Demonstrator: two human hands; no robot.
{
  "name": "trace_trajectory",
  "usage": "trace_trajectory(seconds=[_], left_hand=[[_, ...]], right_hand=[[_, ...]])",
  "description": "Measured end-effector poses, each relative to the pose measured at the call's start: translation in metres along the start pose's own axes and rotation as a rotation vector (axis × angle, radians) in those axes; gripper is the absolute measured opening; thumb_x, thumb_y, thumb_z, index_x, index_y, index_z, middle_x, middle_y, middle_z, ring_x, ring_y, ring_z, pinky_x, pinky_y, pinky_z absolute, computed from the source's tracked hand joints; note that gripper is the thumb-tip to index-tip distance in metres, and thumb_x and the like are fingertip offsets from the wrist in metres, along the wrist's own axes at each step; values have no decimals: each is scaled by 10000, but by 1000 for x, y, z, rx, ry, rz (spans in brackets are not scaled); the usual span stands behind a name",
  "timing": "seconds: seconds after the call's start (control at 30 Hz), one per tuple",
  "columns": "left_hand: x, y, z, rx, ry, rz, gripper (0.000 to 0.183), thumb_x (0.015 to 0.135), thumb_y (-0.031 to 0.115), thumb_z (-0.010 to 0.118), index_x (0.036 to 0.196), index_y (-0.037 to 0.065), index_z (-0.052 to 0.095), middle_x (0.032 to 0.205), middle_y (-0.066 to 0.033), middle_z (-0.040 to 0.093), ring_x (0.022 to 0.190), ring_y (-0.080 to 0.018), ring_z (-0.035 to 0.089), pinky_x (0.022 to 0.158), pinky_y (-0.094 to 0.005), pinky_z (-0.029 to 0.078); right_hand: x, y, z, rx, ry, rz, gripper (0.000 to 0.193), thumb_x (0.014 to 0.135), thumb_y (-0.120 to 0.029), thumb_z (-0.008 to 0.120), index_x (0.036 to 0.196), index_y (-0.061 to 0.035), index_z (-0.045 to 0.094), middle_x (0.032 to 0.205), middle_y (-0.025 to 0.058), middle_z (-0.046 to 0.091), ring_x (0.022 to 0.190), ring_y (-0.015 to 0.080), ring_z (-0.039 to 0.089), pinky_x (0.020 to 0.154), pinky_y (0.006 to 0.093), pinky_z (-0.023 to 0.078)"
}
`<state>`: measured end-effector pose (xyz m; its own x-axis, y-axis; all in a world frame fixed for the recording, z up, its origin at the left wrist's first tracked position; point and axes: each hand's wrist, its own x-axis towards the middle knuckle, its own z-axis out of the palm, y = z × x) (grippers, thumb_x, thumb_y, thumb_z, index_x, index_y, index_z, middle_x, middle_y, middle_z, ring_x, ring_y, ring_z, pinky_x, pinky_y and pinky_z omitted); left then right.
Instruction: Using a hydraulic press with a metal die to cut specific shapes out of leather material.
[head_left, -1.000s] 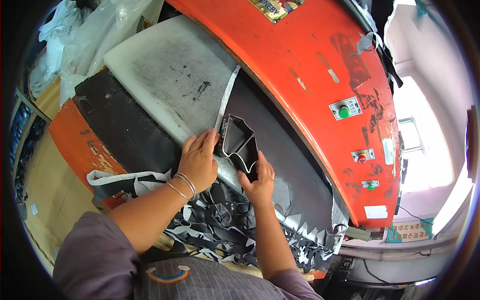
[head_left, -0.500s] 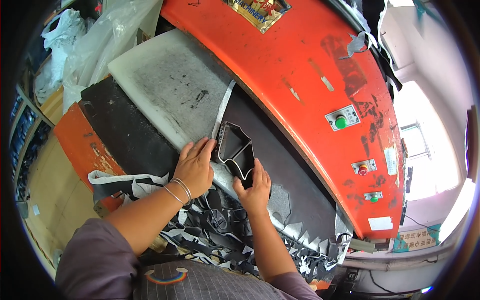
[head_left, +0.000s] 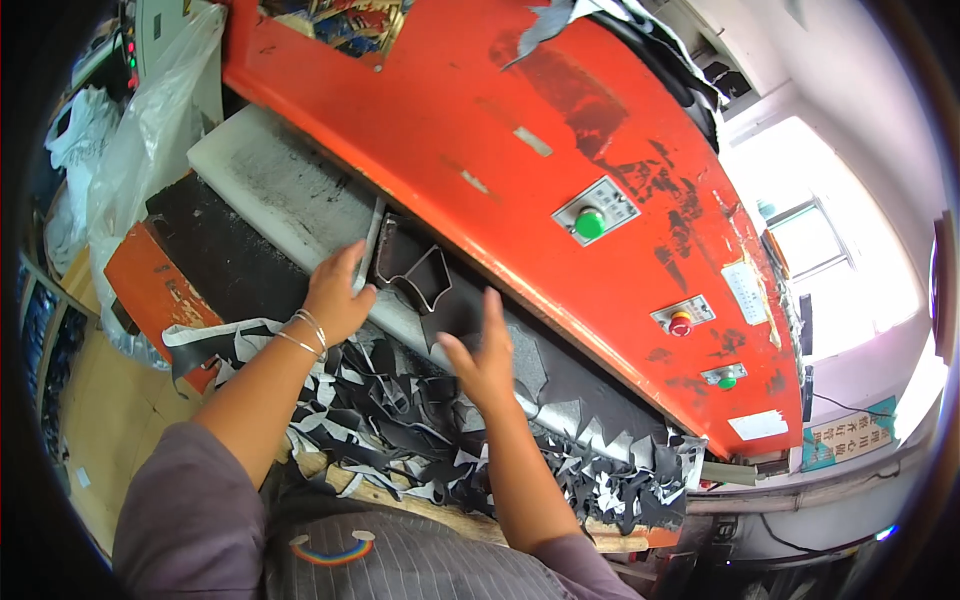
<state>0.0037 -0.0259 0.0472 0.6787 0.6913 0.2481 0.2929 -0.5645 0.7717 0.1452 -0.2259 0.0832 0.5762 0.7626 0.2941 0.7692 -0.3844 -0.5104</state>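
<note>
A metal cutting die (head_left: 408,275), a thin-walled hollow outline with a divider, stands on a dark sheet (head_left: 590,388) beside the sheet's pale edge strip. The sheet lies over a worn whitish cutting board (head_left: 275,190). My left hand (head_left: 338,293), with bangles at its wrist, is raised left of the die, fingers apart and nothing in them. To the die's right, my right hand (head_left: 486,355) is held up open, thumb and fingers spread, apart from the die. The die's far side sits close to the lower edge of the red-orange press head (head_left: 470,130).
The press head carries green buttons (head_left: 590,223) and a red knob (head_left: 680,323). Black and white scraps (head_left: 420,435) are heaped along the board's near side. Clear plastic bags (head_left: 150,170) hang at the far left; a window (head_left: 810,240) is at right.
Both hands have let go of the die and drawn apart from it, the right one opening out. The view has shifted, and the press head now covers more of the board and sheet.
</note>
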Motion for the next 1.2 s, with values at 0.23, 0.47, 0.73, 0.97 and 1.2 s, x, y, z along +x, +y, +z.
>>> trace_trajectory(seconds=[0.23,0.47,0.73,0.97,1.2], left_hand=[[21,97,2,-477,-160,-8,247,896,104,594,1122,4,601,1015,-123,688,932,-172,663,815,-306,523],[175,235,68,-271,-368,537,421,880,352,592,601,39,626,504,-73,600,546,-185,655,570,-319,504],[169,191,78,-132,-349,375,416,875,378,555,628,51,628,593,-156,589,600,-361,597,573,-435,466],[20,94,26,270,-591,222,343,852,390,578,704,100,685,729,-82,635,755,-297,640,653,-437,506],[-27,80,34,360,-362,251,311,827,372,594,686,113,694,773,-51,616,821,-248,633,676,-418,510]], right_hand=[[-103,103,-193,125,905,237,551,984,-290,463,1411,37,345,1468,178,357,1361,258,330,1124,400,239],[55,244,-356,-361,1529,231,621,1004,-428,341,1384,62,374,1445,236,367,1333,356,356,1115,436,247],[51,230,-313,-60,1456,292,581,962,-342,512,1364,59,390,1373,205,437,1266,287,422,1060,382,324],[-29,106,-154,-15,203,199,311,780,-183,714,1035,-27,629,1031,137,610,941,254,589,860,371,470],[-61,4,-47,-349,-283,-92,480,660,-371,795,994,-45,681,839,114,633,820,287,616,709,366,512]])
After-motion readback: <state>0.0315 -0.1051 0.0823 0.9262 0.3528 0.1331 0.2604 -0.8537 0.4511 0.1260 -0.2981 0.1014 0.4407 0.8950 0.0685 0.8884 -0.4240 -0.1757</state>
